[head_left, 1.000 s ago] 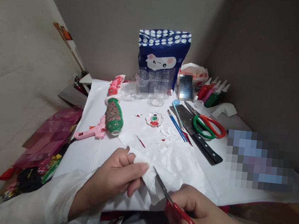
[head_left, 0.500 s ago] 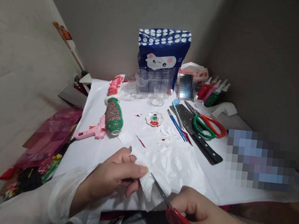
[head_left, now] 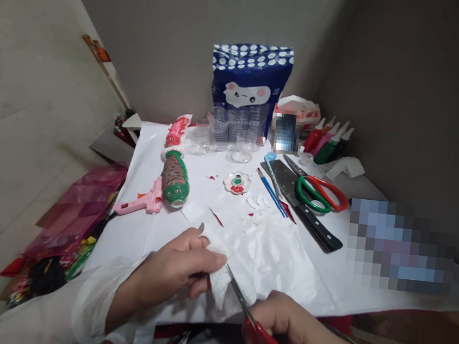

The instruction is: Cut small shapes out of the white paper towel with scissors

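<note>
My left hand [head_left: 180, 268] pinches a white tissue [head_left: 219, 288] between thumb and fingers above the table's front edge. Wrapped around the red handle of a pair of scissors [head_left: 264, 342] is my right hand [head_left: 294, 332]. The scissor blades point up and left, and their tips meet the tissue beside my left thumb. A small grey tip sticks up behind my left fingers; what it belongs to is hidden. More white sheet [head_left: 286, 254], thin and crumpled, lies on the table beyond my hands.
A cleaver [head_left: 317, 228], green-and-orange-handled scissors [head_left: 321, 192] and blue paintbrushes [head_left: 272, 192] lie at right. A pink glue gun [head_left: 142, 201] and a green painted fish-like bottle [head_left: 176, 183] lie left. Behind stand plastic cups [head_left: 238, 129], a blue bag [head_left: 251, 76] and paint bottles [head_left: 326, 144].
My right hand and the red scissors have moved slightly left and closer to my left hand, the blades further along the tissue. My left hand has hardly moved.
</note>
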A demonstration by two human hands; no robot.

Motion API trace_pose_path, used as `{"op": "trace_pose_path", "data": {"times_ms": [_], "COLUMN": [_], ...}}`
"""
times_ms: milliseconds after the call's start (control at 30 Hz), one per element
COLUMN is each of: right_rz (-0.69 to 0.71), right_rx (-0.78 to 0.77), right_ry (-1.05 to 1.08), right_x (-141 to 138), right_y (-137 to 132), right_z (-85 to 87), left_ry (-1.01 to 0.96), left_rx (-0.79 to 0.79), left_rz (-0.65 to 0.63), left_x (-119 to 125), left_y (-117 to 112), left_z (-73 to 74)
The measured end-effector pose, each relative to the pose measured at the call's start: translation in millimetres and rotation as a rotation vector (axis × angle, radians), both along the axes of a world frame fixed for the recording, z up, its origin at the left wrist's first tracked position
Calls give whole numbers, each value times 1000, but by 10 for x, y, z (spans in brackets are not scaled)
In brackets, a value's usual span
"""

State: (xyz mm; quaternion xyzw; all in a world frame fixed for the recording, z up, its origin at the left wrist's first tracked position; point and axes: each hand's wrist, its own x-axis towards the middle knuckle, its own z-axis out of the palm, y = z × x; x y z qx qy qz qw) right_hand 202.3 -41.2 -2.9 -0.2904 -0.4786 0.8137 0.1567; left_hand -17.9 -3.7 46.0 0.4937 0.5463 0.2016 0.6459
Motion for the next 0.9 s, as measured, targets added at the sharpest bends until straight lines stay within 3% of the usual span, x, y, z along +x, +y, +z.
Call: {"op": "trace_pose_path", "data": {"times_ms": [300, 700, 800, 900], "right_rz": [56, 182, 132, -22], "right_rx": [4, 67, 43, 68], "right_ry": [13, -29, -9, 5], "right_x": [22, 113, 93, 20], "right_y": [33, 104, 86, 50], "right_z": [-40, -47, -36, -16], "left_ry": [-18, -126, -151, -177], "left_rx": [2, -118, -64, 60], "left_rz": [18, -65, -119, -199], "left_x": [17, 27, 24, 35], "left_y": [21, 22, 51, 101], "left_z": [51, 92, 103, 97]}}
